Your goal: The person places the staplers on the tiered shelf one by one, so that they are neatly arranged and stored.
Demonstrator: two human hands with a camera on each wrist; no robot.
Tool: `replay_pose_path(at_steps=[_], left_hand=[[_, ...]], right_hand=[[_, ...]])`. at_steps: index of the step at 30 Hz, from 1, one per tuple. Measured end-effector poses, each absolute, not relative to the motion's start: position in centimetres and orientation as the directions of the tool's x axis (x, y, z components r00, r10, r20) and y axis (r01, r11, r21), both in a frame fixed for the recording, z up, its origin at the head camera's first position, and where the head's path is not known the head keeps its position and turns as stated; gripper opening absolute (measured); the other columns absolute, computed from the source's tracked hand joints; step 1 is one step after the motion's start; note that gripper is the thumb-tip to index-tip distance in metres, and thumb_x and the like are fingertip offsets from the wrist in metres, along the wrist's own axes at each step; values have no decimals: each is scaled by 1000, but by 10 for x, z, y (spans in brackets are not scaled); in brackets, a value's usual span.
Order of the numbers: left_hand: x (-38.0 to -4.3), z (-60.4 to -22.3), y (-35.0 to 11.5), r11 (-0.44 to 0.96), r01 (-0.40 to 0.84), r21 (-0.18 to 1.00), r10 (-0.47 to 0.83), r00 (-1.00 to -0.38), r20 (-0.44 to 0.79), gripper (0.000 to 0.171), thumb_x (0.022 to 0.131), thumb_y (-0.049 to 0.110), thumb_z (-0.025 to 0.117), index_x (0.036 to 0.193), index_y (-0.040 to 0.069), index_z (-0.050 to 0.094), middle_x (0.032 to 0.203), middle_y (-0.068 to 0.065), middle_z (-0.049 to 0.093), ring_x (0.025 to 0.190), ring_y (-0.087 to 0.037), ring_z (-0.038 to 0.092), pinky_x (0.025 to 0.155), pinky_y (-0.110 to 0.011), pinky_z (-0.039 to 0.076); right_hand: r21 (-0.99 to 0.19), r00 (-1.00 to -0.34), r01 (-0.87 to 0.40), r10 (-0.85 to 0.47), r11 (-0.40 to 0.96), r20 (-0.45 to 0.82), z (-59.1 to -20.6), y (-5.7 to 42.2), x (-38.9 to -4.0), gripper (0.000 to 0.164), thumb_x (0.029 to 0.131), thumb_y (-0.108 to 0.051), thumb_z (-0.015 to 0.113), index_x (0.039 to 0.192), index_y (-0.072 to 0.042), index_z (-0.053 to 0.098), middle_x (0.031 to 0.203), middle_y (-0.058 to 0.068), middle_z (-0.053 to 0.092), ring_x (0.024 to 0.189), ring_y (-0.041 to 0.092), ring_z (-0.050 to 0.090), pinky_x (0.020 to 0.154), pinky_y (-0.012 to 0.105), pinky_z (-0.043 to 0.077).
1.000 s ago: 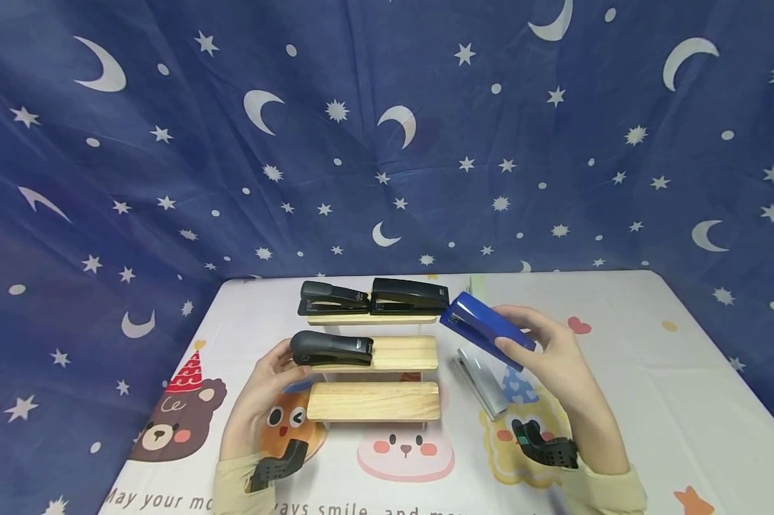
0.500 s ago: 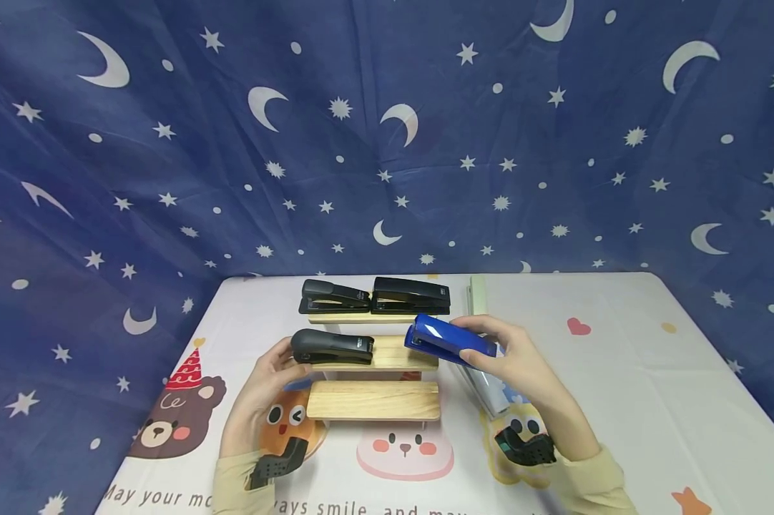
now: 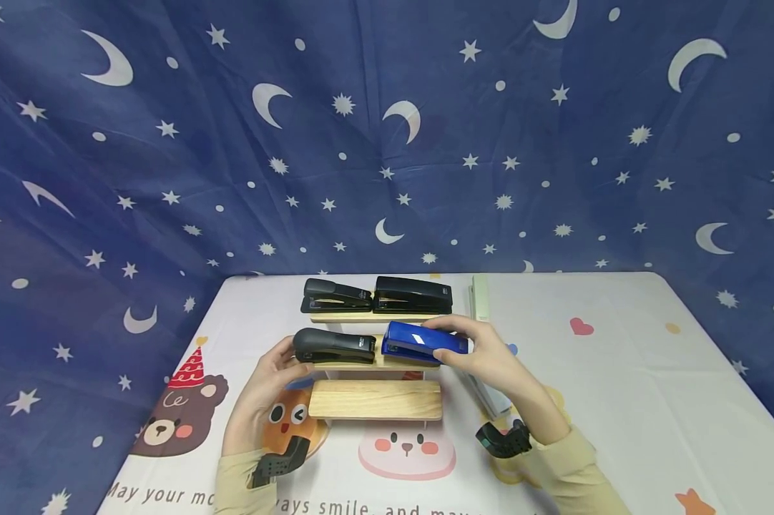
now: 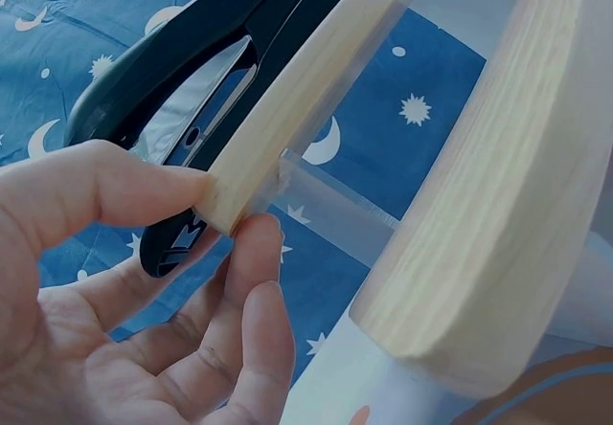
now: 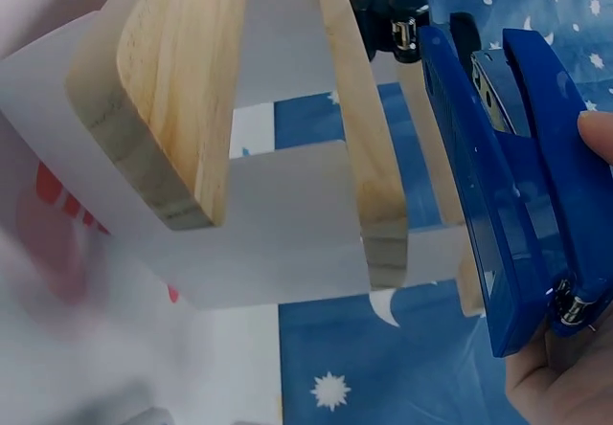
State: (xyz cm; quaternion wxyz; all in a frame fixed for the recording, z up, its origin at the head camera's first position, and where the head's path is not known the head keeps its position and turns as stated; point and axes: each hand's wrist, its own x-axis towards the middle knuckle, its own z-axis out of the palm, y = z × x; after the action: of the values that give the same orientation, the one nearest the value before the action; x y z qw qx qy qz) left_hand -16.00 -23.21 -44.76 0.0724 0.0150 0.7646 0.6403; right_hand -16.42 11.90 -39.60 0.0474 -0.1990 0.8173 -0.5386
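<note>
In the head view a stepped wooden rack (image 3: 375, 400) stands mid-table. My left hand (image 3: 258, 390) pinches the left end of its middle shelf (image 4: 316, 71), thumb against the wood, beside a dark grey stapler (image 3: 332, 345) lying on that shelf. My right hand (image 3: 493, 365) grips a blue stapler (image 3: 419, 340) by its right end, thumb in front. From the head the blue stapler appears over the right half of the middle shelf. In the right wrist view the blue stapler (image 5: 522, 195) shows a gap between its base and the shelf edge.
Two black staplers (image 3: 413, 295) sit on the top shelf. Right of the rack lie a pale green stapler (image 3: 480, 297) and a grey stapler (image 3: 493, 400), partly hidden by the right hand and forearm. A starry blue curtain (image 3: 387, 143) hangs behind the table.
My right hand has carried the blue stapler left and levelled it, from right of the rack to the middle shelf beside the dark grey stapler. The left hand has stayed put.
</note>
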Motion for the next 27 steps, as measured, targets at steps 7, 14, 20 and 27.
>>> replay_pose_path(at_steps=[7,14,20,27], left_hand=[[-161,-448,-232,174,-82,981,111,-989,-102,50,80,-1,64,129,0,50,97,14,66,92,-5,65,88,-29,48],[-162,-447,-232,194,-69,979,102,-991,-90,50,80,0,65,128,2,52,97,16,66,94,-4,65,90,-32,46],[-161,-447,-232,177,-77,981,101,-990,-96,51,80,-1,65,129,3,51,97,16,66,94,-4,65,89,-31,46],[-159,-444,-231,152,-85,985,112,-988,-103,53,82,-1,65,132,-1,48,100,13,65,93,-4,65,86,-26,49]], right_hand=[[-888,-908,-278,-403,367,118,-399,112,-171,36,85,-12,69,120,-20,64,125,8,62,103,25,53,89,39,44],[-871,-897,-301,-424,389,121,-402,109,-173,37,85,-13,69,121,-20,64,128,9,60,104,26,54,88,38,44],[-874,-885,-320,-444,367,137,-404,105,-173,38,84,-10,69,120,-19,64,128,8,60,104,25,53,90,38,43],[-872,-885,-324,-443,368,142,-406,104,-174,36,85,-9,67,120,-19,64,129,9,59,109,27,54,92,41,43]])
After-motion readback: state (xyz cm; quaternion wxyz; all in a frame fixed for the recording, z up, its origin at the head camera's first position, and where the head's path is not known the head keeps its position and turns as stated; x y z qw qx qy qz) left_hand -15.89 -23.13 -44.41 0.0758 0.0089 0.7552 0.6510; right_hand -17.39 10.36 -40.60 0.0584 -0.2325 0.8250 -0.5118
